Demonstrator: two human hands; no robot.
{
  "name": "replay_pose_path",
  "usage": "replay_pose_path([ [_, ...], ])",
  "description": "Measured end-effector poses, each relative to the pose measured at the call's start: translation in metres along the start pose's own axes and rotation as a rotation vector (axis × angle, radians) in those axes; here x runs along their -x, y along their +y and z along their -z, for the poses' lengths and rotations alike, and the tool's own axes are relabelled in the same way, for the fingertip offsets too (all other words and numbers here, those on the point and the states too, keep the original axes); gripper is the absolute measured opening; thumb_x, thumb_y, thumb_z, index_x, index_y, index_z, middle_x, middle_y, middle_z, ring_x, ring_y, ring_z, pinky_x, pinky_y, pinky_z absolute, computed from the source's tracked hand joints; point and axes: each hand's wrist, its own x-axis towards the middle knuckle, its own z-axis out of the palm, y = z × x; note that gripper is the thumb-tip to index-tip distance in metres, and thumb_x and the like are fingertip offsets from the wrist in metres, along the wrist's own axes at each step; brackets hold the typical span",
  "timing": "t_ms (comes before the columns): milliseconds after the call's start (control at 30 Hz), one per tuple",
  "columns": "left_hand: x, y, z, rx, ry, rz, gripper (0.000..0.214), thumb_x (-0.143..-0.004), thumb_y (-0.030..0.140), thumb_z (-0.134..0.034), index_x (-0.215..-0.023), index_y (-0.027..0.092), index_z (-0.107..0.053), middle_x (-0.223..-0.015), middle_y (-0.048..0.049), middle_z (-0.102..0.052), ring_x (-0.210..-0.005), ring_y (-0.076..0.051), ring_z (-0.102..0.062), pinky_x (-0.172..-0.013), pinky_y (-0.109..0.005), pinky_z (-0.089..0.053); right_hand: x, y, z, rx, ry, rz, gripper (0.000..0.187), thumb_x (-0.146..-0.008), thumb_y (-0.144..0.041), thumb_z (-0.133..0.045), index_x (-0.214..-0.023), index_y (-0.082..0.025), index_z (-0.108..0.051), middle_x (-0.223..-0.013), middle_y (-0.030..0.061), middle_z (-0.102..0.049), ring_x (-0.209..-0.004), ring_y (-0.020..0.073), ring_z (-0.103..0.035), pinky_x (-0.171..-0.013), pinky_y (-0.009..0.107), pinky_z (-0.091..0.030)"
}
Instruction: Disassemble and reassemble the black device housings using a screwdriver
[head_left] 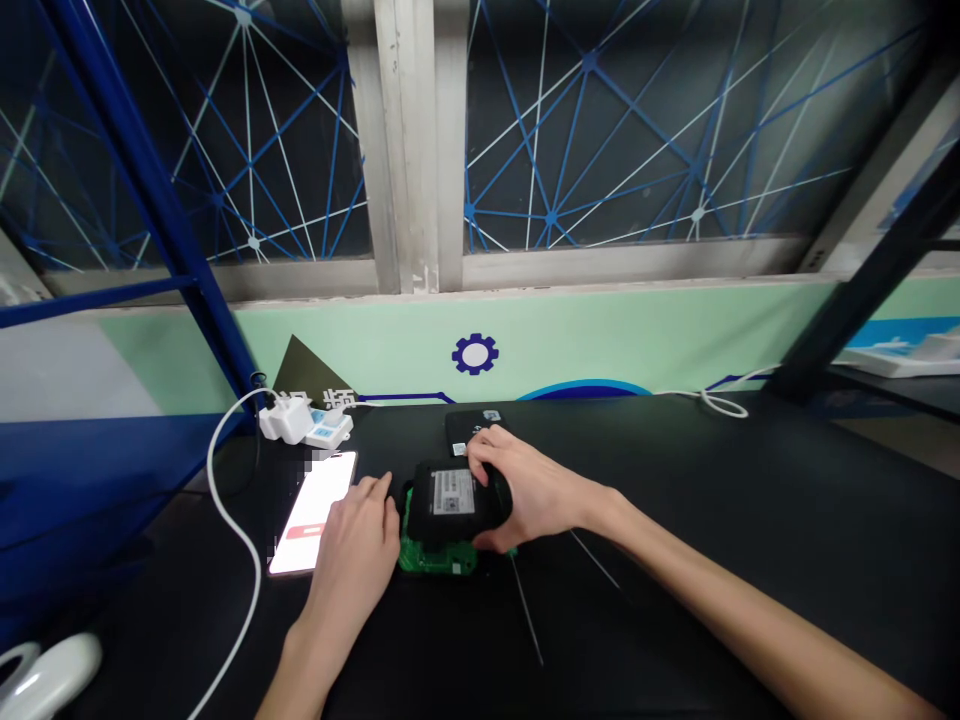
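My right hand (517,485) grips a black labelled casing (420,510) from its right side, fingers on top and thumb at the near edge. A white sticker with printed codes faces up on the casing. Directly beneath it, a green circuit board (439,560) lies on the black table, mostly covered. My left hand (360,535) lies to the left of the board with its fingers stretched out, holding nothing. Beside that hand is a phone (300,530) with a bright screen. Behind the casing lies a flat black piece (457,430) with small white labels.
Two thin grey rods, a nearer one (527,610) and a farther one (596,558), extend from the board area over the black table (750,500). A white cable (232,515) curves down the left from a power strip (328,428). A white rounded object (56,675) sits at front left.
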Motion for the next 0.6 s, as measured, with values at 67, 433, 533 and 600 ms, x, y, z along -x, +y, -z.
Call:
replay_pose_path([
  [67, 0.001, 0.001, 0.000, -0.009, 0.004, 0.008, 0.043, -0.101, 0.023, -0.036, -0.135, 0.010, -0.061, -0.120, -0.0135, -0.066, -0.110, -0.027, -0.063, -0.094, -0.040, -0.048, -0.001, 0.003, 0.001, 0.027, 0.049, -0.041, 0.057, -0.055, -0.045, -0.089, -0.080, -0.023, -0.042, -0.099, 0.0033, -0.050, -0.094, 0.0246, -0.047, -0.076, 0.034, -0.042],
  [433, -0.002, 0.005, 0.009, 0.047, -0.175, 0.071, 0.038, -0.099, 0.024, -0.049, -0.134, 0.017, -0.063, -0.105, -0.0092, -0.074, -0.097, -0.024, -0.069, -0.077, -0.032, -0.049, -0.008, 0.027, -0.015, 0.215, 0.238, -0.252, 0.053, -0.060, -0.052, -0.083, -0.073, -0.023, -0.040, -0.090, 0.0055, -0.053, -0.089, 0.0264, -0.048, -0.075, 0.037, -0.044],
  [533, -0.001, 0.005, 0.008, 0.049, -0.175, 0.068, 0.039, -0.099, 0.023, -0.048, -0.134, 0.018, -0.063, -0.114, -0.0100, -0.074, -0.104, -0.025, -0.068, -0.082, -0.033, -0.050, -0.009, 0.028, -0.017, 0.226, 0.226, -0.290, 0.053, -0.060, -0.053, -0.083, -0.073, -0.023, -0.042, -0.091, 0.0062, -0.054, -0.089, 0.0268, -0.049, -0.077, 0.039, -0.045],
  [600, -0.001, 0.005, 0.008, 0.047, -0.170, 0.059, 0.038, -0.099, 0.022, -0.048, -0.133, 0.019, -0.064, -0.117, -0.0098, -0.073, -0.107, -0.025, -0.068, -0.084, -0.034, -0.050, -0.009, 0.028, -0.018, 0.234, 0.211, -0.309, 0.051, -0.062, -0.053, -0.083, -0.074, -0.023, -0.043, -0.091, 0.0065, -0.055, -0.089, 0.0271, -0.050, -0.077, 0.039, -0.046],
])
